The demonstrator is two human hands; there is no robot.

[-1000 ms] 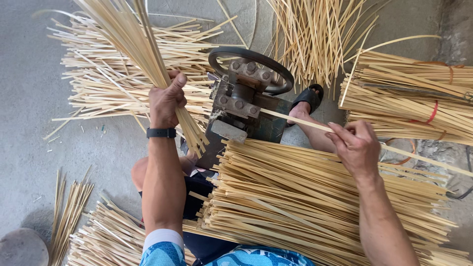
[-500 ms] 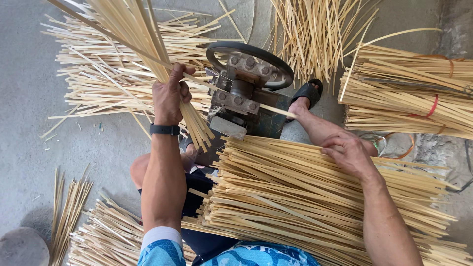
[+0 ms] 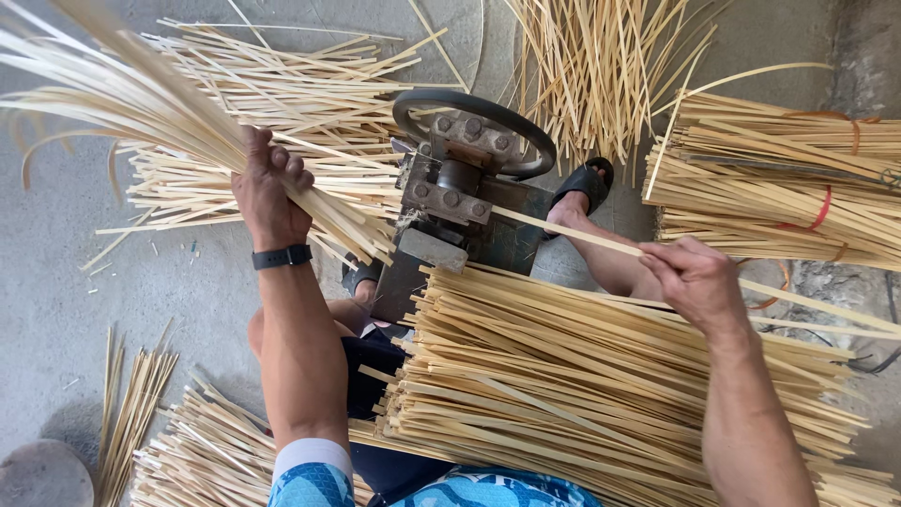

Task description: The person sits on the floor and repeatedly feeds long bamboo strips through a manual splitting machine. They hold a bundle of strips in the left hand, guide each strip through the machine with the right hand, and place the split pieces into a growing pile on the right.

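Beside the iron machine [image 3: 450, 188], left hand [image 3: 267, 192] grips thin bamboo slivers [image 3: 141, 94], right hand [image 3: 694, 282] pinches one flat strip [image 3: 563, 230].

The light was soft, even daylight, bright enough to show everything without harsh glare. Shadows stayed faint: a weak one lay under my left hand [image 3: 267, 192] and forearm on the grey floor [image 3: 66, 310], and darker ones gathered beneath the metal machine [image 3: 460, 192]. The fanned bundle of thin strips [image 3: 141, 94] blurred toward the upper left corner, smeared by motion. The pile of strips [image 3: 582, 376] across my lap looked crisp. Lines bent slightly near the frame's edges.
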